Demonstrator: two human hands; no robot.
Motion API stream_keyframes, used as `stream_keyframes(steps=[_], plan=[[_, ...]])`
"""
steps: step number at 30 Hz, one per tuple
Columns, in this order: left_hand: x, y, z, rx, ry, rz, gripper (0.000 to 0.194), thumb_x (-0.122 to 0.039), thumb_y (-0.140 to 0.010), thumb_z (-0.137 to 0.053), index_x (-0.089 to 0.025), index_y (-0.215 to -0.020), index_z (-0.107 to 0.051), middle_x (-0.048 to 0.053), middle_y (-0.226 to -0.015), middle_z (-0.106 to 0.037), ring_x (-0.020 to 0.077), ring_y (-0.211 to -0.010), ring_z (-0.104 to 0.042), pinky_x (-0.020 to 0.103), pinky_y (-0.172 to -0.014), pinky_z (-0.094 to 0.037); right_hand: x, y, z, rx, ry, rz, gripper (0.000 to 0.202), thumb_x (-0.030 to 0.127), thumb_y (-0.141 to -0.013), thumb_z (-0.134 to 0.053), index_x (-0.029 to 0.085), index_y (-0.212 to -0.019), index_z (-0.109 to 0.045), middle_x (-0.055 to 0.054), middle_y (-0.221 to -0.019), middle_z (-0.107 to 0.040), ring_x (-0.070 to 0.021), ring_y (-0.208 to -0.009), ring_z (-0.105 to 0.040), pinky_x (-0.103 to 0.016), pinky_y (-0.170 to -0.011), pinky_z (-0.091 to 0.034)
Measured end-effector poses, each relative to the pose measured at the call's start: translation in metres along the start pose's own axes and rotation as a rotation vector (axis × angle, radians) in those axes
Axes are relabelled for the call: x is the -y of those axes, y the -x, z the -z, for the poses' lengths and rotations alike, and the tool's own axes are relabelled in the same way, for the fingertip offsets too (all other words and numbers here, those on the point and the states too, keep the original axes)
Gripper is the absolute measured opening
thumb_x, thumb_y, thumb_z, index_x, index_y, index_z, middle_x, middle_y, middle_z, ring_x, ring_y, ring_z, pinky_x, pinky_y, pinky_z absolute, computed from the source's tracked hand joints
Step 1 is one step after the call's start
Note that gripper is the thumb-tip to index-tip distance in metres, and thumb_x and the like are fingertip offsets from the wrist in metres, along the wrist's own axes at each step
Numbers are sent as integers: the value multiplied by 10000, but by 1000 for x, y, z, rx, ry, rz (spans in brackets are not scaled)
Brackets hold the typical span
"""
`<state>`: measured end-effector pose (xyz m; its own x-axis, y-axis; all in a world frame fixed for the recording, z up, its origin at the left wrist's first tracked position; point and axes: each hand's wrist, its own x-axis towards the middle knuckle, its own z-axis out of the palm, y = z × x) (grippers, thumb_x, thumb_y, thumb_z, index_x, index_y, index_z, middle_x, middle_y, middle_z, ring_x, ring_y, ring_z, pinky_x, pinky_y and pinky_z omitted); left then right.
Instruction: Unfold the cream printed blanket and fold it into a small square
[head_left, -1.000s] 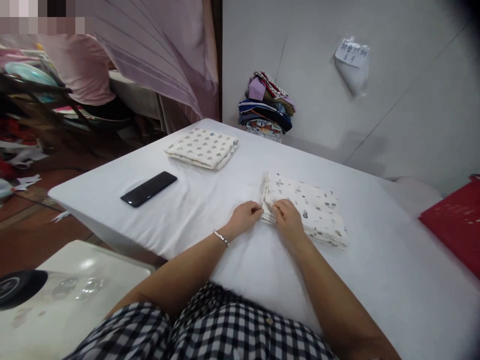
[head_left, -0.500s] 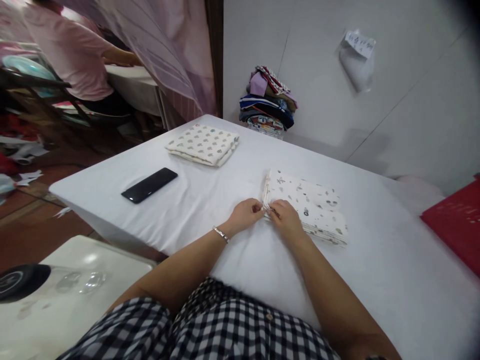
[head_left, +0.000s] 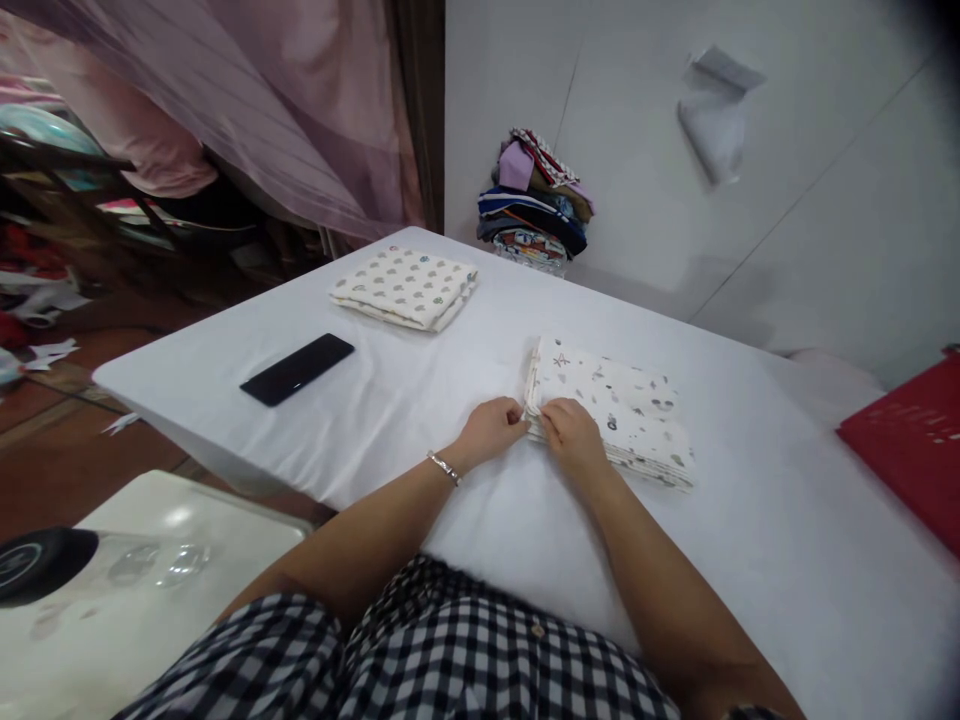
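Note:
A folded white cloth [head_left: 630, 400] with small printed motifs lies flat on the white-covered table [head_left: 405, 400] in front of me. At its near left corner, my left hand [head_left: 493, 428] pinches the layered edge between thumb and fingers. My right hand [head_left: 574, 432] is closed on the same corner, right beside the left, its fingertips on the folded layers. Both hands partly cover that corner. A second folded cloth [head_left: 409, 288], cream with rows of small grey-green prints, rests farther back to the left, apart from my hands.
A black phone [head_left: 298, 369] lies on the table's left side. Beyond the far edge stands a stack of folded clothes [head_left: 532, 200] by the wall. A red object [head_left: 907, 445] is at the right. Lower left is a white surface [head_left: 187, 570]. A person in pink [head_left: 161, 140] is behind a curtain [head_left: 315, 110].
My hands stay at the same corner with barely any movement. The curtain at the back left has swung further across the person, and the paper on the wall has flapped upward.

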<state>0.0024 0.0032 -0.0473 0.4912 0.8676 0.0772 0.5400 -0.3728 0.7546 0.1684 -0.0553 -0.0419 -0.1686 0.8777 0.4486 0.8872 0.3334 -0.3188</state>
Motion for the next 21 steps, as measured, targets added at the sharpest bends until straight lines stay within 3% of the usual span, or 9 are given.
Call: stream_keyframes(steps=[3, 6, 11, 21], plan=[[0, 0, 0, 7, 3, 16, 114, -292, -721, -560, -188, -674, -570, -6, -679, -597, 139, -648, -529, 253, -595, -378, 1, 1, 0, -18, 63, 8, 265, 259, -932, -372, 184, -937, -626, -110, -936, -613, -234, -904, -514, -365, -803, -405], [1, 0, 0, 10, -5, 15, 99, -280, -713, -554, -189, -682, -576, -6, -673, -594, 140, -644, -524, 252, -585, -372, 0, 2, -2, 46, 105, 34, 261, 240, -933, -372, 177, -927, -625, -105, -926, -614, -232, -885, -508, -363, -791, -402], [3, -1, 0, 20, -7, -1, 95, -267, -713, -554, -184, -668, -559, -16, -665, -576, 131, -635, -512, 247, -573, -359, -2, 3, -3, 113, 84, 45, 176, 266, -881, -495, 169, -970, -612, -101, -978, -606, -233, -906, -510, -359, -790, -413], [3, 1, 2, 49, 79, -15, 64, -249, -694, -555, -186, -693, -546, -33, -670, -571, 122, -637, -508, 242, -577, -350, -2, 2, -4, 88, -21, -87, 150, 282, -842, -549, 198, -946, -616, -82, -971, -611, -227, -922, -525, -355, -801, -421]])
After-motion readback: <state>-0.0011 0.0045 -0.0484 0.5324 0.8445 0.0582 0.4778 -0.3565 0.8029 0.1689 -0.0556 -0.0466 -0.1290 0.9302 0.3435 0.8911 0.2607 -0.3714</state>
